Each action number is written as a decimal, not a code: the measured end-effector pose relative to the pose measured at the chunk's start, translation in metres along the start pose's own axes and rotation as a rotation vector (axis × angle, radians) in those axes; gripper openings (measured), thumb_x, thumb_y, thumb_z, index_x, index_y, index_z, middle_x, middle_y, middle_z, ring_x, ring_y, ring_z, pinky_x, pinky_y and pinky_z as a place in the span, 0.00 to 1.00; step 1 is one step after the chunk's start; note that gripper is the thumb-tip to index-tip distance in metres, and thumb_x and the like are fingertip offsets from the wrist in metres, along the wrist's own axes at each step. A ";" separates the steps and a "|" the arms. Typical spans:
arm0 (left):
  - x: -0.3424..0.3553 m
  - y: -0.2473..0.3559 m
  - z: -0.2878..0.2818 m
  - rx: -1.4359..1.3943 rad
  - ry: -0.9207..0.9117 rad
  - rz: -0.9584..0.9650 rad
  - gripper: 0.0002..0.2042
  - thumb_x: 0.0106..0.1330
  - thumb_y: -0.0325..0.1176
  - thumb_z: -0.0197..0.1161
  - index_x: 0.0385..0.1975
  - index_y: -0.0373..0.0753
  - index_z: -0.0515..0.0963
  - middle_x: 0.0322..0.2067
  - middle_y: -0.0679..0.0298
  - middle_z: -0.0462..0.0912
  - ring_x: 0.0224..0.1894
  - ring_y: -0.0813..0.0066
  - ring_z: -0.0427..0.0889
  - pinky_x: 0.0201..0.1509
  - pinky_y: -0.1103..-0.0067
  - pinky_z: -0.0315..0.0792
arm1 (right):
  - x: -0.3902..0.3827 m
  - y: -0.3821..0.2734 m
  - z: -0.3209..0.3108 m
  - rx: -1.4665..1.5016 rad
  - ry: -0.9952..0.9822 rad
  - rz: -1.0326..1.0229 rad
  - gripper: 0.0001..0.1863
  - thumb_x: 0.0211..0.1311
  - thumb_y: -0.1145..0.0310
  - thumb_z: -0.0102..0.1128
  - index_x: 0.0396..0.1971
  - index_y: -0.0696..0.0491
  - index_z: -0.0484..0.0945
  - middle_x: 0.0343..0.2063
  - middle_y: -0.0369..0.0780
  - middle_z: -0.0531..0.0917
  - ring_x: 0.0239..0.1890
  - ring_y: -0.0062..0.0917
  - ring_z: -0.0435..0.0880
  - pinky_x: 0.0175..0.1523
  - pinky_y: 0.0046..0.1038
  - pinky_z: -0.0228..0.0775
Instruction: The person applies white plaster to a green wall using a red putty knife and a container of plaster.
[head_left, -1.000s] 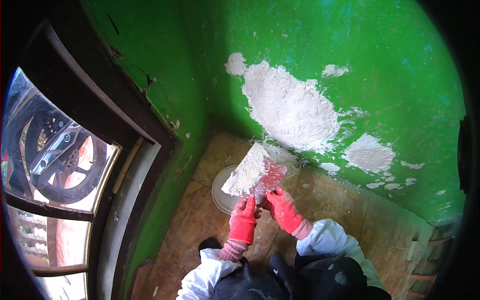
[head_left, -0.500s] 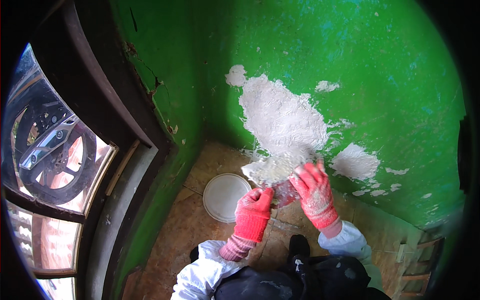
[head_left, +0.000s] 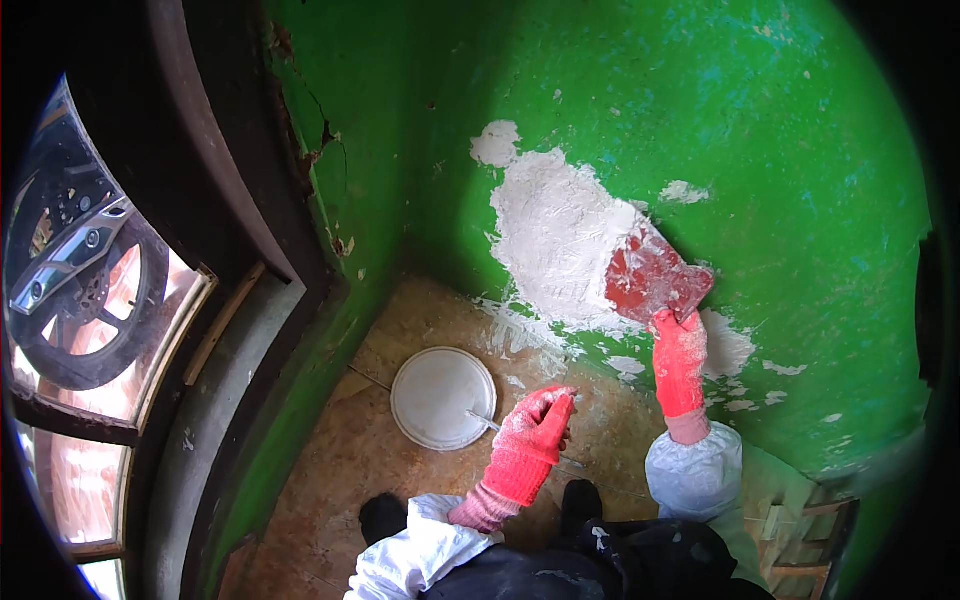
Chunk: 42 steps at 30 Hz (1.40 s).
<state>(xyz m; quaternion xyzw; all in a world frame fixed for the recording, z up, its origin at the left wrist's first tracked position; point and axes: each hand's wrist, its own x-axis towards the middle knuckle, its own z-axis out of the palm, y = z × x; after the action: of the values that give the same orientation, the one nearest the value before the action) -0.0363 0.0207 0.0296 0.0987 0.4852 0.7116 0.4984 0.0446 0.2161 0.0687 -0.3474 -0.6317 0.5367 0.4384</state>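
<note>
My right hand (head_left: pixel 680 365), in a red glove, grips the lower edge of a flat red spreader (head_left: pixel 655 275) smeared with white paste. The spreader rests against the large white plaster patch (head_left: pixel 550 240) on the green wall, at its right side. My left hand (head_left: pixel 530 440), also gloved in red, is lower and apart from the spreader, fingers curled; what they hold, if anything, is hidden. A thin pale object (head_left: pixel 480 420) shows beside it, over the round white lid (head_left: pixel 440 385) on the floor.
On the left is a dark-framed window (head_left: pixel 120 430) with a wheel (head_left: pixel 100 340) visible through the glass. Cracks run down the wall beside it. My dark shoes (head_left: pixel 580 500) stand on the tiled floor (head_left: pixel 340 470). Wooden slats (head_left: pixel 810 545) lean at the lower right.
The spreader has moved up and right from between both hands onto the wall, now showing mostly its red face. My left hand has let go of it and moved lower.
</note>
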 end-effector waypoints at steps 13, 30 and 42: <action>0.008 -0.007 -0.003 0.038 -0.019 -0.034 0.12 0.63 0.37 0.52 0.39 0.37 0.75 0.25 0.68 0.76 0.21 0.84 0.71 0.24 0.86 0.67 | -0.011 0.024 0.016 -0.012 0.037 0.075 0.13 0.57 0.78 0.50 0.43 0.57 0.70 0.34 0.33 0.76 0.33 0.16 0.71 0.40 0.19 0.63; 0.011 -0.010 -0.003 0.000 -0.020 -0.011 0.11 0.63 0.36 0.52 0.39 0.37 0.76 0.25 0.69 0.76 0.21 0.84 0.71 0.24 0.86 0.67 | 0.017 0.004 0.034 -0.078 0.050 0.087 0.10 0.57 0.76 0.51 0.40 0.58 0.71 0.32 0.32 0.76 0.30 0.13 0.70 0.35 0.18 0.63; 0.011 -0.004 -0.004 -0.035 0.006 -0.021 0.11 0.63 0.35 0.52 0.39 0.37 0.75 0.24 0.69 0.75 0.20 0.84 0.70 0.24 0.86 0.67 | 0.027 -0.009 0.040 -0.019 -0.016 -0.015 0.09 0.55 0.76 0.53 0.37 0.55 0.72 0.28 0.31 0.77 0.29 0.13 0.71 0.35 0.17 0.64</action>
<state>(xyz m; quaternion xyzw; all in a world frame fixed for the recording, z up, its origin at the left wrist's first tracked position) -0.0412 0.0270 0.0207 0.0824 0.4754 0.7149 0.5061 -0.0020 0.2241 0.0808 -0.3424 -0.6429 0.5300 0.4342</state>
